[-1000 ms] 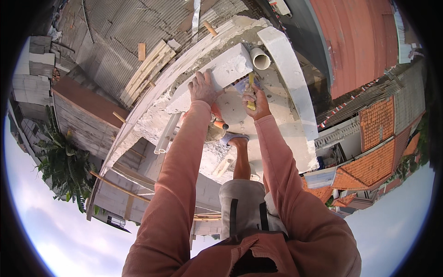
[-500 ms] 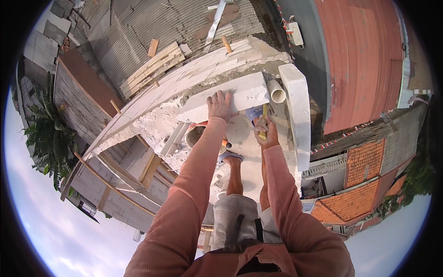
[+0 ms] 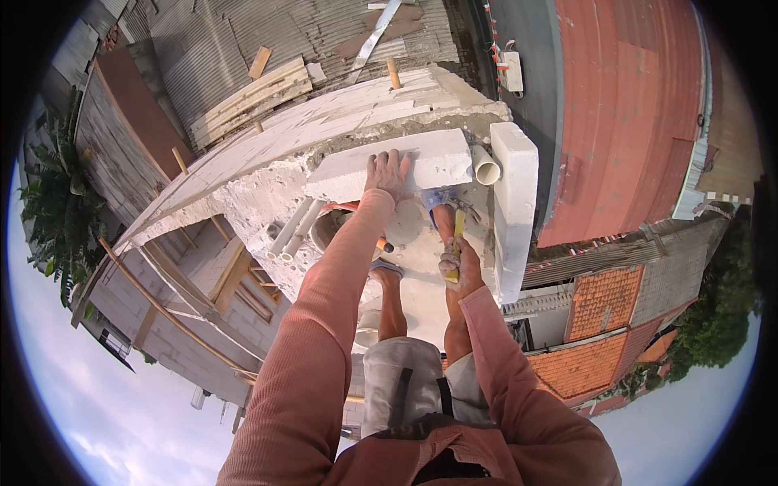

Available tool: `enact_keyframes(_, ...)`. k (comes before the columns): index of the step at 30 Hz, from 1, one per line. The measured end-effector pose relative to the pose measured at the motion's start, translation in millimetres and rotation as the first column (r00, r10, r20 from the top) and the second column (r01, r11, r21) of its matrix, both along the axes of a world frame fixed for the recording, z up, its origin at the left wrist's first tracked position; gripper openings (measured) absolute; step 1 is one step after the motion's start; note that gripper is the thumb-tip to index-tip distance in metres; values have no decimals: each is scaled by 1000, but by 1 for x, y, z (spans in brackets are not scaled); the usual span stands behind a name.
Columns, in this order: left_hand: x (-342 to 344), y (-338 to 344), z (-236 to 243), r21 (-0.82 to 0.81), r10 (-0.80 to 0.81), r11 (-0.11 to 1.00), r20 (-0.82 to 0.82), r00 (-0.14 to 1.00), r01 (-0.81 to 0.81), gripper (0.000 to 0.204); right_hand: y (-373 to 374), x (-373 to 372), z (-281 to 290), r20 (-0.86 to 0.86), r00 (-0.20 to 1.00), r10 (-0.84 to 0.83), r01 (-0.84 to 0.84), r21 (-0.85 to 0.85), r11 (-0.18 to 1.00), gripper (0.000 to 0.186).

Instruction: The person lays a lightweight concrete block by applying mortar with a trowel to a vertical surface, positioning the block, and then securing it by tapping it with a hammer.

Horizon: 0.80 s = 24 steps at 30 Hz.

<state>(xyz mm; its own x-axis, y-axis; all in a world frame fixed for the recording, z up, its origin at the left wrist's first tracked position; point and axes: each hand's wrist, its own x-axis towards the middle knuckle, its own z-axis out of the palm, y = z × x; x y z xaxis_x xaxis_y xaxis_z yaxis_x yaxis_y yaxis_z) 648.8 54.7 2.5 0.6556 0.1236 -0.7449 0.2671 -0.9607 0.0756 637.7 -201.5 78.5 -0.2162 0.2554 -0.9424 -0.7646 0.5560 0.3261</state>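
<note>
A white lightweight concrete block lies along the top of the rough wall at the corner. My left hand rests flat on it, fingers spread, holding nothing. Closer to my body, my right hand is wrapped round a yellow-handled tool, clear of the block. A greyish part shows beside the tool's far end, but its kind is unclear. Just right of the block stands a white plastic pipe. Beyond the pipe, another long white block runs toward me.
A bucket with an orange-and-black tool handle is partly behind my left forearm. Two pale pipes stick up beside it. My sandalled feet stand on the pale surface below. Roofs and a drop lie beyond the walls.
My right hand has drawn back toward me with the yellow-handled tool, away from the block. My left hand stays on the block. The view has turned and shifted slightly.
</note>
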Motion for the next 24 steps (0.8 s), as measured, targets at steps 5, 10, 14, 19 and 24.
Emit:
enact_keyframes(5, 12, 5, 14, -153, 48, 987, -32, 998, -52, 84, 14, 13, 87, 124, 750, 650, -609, -257, 751, 26)
enact_keyframes(10, 10, 8, 12, -142, 38, 989, -56, 998, -45, 89, 9, 41, 169, 258, 21, 966, -770, -612, 180, 34)
enact_keyframes(14, 1, 7, 12, -75, 85, 993, -23, 996, -87, 89, 65, 156, 124, 174, -526, 833, -535, -829, -165, 41)
enact_keyframes(19, 15, -7, 19, -93, 104, 990, -52, 993, -109, 85, 105, 240, -12, 39, -811, 584, -405, -757, -512, 45)
enact_keyframes(24, 5, 1, 19, -55, 164, 985, 0, 986, -164, 89, 148, 245, -38, 98, -960, 264, -254, -705, -662, 43)
